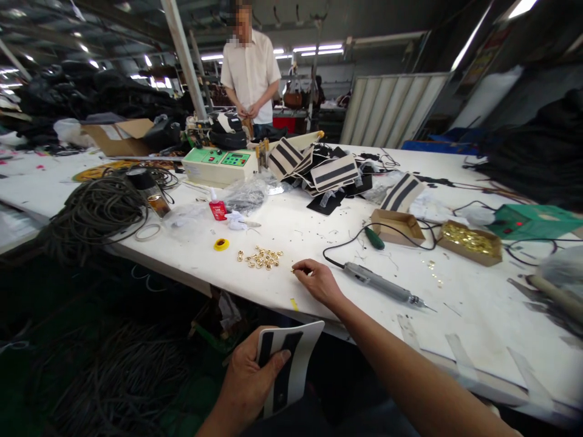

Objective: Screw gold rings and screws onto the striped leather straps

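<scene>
My left hand (pixel 248 379) grips a cream panel with black stripes (pixel 298 358), held below the table's front edge with the thumb across its face. Over the white table (pixel 273 291), my right hand (pixel 319 280) has thumb and forefinger pinched together. A small gold-coloured bit shows at the fingertips, too small to name. To the left of that hand lies a pile of small gold metal fittings (pixel 264 259). A grey electric screwdriver (pixel 378 284) with a black cord rests to the right of it.
A yellow ring (pixel 221 244), a red bottle (pixel 217 206) and coiled cord (pixel 100 206) lie leftward. Striped panels (pixel 334 173) are heaped at the back. Rightward are a cardboard box of gold pieces (pixel 471 243) and a green device (pixel 532 221). A person (pixel 251 73) stands beyond.
</scene>
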Tool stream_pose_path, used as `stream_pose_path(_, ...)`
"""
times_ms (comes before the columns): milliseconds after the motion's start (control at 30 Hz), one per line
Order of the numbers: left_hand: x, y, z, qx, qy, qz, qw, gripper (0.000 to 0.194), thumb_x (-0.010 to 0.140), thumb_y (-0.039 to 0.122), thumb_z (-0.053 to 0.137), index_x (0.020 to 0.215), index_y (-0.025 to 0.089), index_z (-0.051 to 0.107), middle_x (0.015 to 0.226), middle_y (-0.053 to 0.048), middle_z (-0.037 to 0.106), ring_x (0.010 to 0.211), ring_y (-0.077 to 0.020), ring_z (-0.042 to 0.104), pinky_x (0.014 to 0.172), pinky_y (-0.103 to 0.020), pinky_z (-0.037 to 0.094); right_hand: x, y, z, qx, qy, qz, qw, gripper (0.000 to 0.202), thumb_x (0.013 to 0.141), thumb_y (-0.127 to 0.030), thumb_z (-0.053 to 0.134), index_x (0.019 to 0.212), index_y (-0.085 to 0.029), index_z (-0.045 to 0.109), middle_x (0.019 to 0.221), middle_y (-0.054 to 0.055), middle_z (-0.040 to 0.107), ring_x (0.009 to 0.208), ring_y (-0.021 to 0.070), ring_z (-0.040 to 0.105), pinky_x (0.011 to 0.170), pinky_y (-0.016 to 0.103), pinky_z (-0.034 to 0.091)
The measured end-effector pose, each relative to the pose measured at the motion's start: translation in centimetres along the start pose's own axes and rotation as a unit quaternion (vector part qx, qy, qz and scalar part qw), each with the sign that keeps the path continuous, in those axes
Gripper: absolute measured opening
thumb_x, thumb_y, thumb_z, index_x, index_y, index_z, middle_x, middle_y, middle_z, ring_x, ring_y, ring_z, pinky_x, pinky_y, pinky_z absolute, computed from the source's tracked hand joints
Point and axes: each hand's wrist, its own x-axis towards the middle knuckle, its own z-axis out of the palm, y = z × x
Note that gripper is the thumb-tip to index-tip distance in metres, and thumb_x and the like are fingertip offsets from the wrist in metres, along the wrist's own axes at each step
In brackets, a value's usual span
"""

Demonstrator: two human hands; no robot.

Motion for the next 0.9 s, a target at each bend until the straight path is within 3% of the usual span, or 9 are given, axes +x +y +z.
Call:
stream_pose_path(100, 0.3, 1.1, -0.2, 0.049, -0.010, 0.052, 0.997, 0.025, 0.093, 0.037, 0.071, 0.111, 0.021, 0.076, 0.099, -0.004, 0.078, 0.090, -0.0215, 0.073, 0.081, -0.030, 0.059, -3.3, -1.0, -2.6, 0.074, -0.030, 0.010, 0.997, 0.022, 0.094, -0.034, 0.060, 0.099, -0.019, 0.075, 0.092, 0.004, 0.078, 0.077, 0.0168, 0.068, 0.070, 0.028, 0.052)
stream_pose_path(167, 0.4, 1.7, -0.2, 0.088, -0.020, 0.142, 0.986, 0.017, 0.094, 0.029, 0.070, 0.109, 0.023, 0.078, 0.108, -0.004, 0.078, 0.097, -0.0202, 0.075, 0.088, -0.030, 0.060, -6.0, -2.2, -4.7, 0.140, -0.072, 0.018, 0.987, 0.022, 0.094, -0.036, 0.064, 0.099, -0.018, 0.075, 0.090, 0.003, 0.077, 0.074, 0.0157, 0.065, 0.067, 0.027, 0.049)
stream_pose_path(267, 0.5, 2.3, 0.0, 0.133, -0.034, 0.312, 0.940, 0.019, 0.093, 0.016, 0.070, 0.107, 0.024, 0.080, 0.120, -0.007, 0.076, 0.106, -0.0200, 0.075, 0.093, -0.031, 0.061, -9.6, -4.2, -7.9, 0.176, -0.142, 0.002, 0.974, 0.015, 0.093, -0.030, 0.068, 0.095, -0.019, 0.077, 0.090, 0.003, 0.076, 0.079, 0.0154, 0.066, 0.071, 0.026, 0.050)
stream_pose_path(367, 0.4, 2.8, 0.6, 0.181, -0.049, 0.417, 0.889, 0.028, 0.090, 0.009, 0.071, 0.113, 0.022, 0.078, 0.121, -0.011, 0.075, 0.104, -0.0206, 0.076, 0.088, -0.031, 0.064, -12.1, -5.3, -10.2, 0.177, -0.212, -0.058, 0.960, 0.012, 0.092, -0.020, 0.067, 0.096, -0.019, 0.078, 0.093, 0.003, 0.077, 0.082, 0.0149, 0.069, 0.076, 0.026, 0.052)
stream_pose_path(467, -0.1, 3.6, 1.3, 0.229, -0.063, 0.460, 0.855, 0.031, 0.090, 0.007, 0.070, 0.117, 0.020, 0.077, 0.120, -0.012, 0.075, 0.101, -0.0215, 0.076, 0.084, -0.033, 0.065, -13.6, -5.4, -11.5, 0.166, -0.232, -0.099, 0.953, 0.017, 0.090, -0.010, 0.066, 0.097, -0.019, 0.078, 0.094, 0.002, 0.078, 0.083, 0.0135, 0.070, 0.078, 0.025, 0.054)
stream_pose_path(633, -0.7, 5.0, 2.4, 0.275, -0.084, 0.502, 0.815, 0.029, 0.096, 0.011, 0.063, 0.120, 0.020, 0.075, 0.120, -0.012, 0.076, 0.104, -0.0226, 0.075, 0.085, -0.036, 0.064, -15.2, -4.9, -13.0, 0.146, -0.202, -0.155, 0.956, 0.019, 0.091, -0.007, 0.065, 0.099, -0.019, 0.077, 0.096, 0.004, 0.078, 0.088, 0.0132, 0.071, 0.084, 0.026, 0.055)
stream_pose_path(900, -0.6, 6.2, 3.9, 0.313, -0.118, 0.505, 0.795, 0.030, 0.093, 0.010, 0.064, 0.119, 0.020, 0.074, 0.119, -0.011, 0.077, 0.102, -0.0219, 0.075, 0.086, -0.035, 0.062, -16.6, -5.3, -14.8, 0.043, -0.174, -0.252, 0.951, 0.026, 0.088, -0.001, 0.062, 0.100, -0.020, 0.075, 0.096, 0.003, 0.077, 0.087, 0.0143, 0.069, 0.080, 0.027, 0.053)
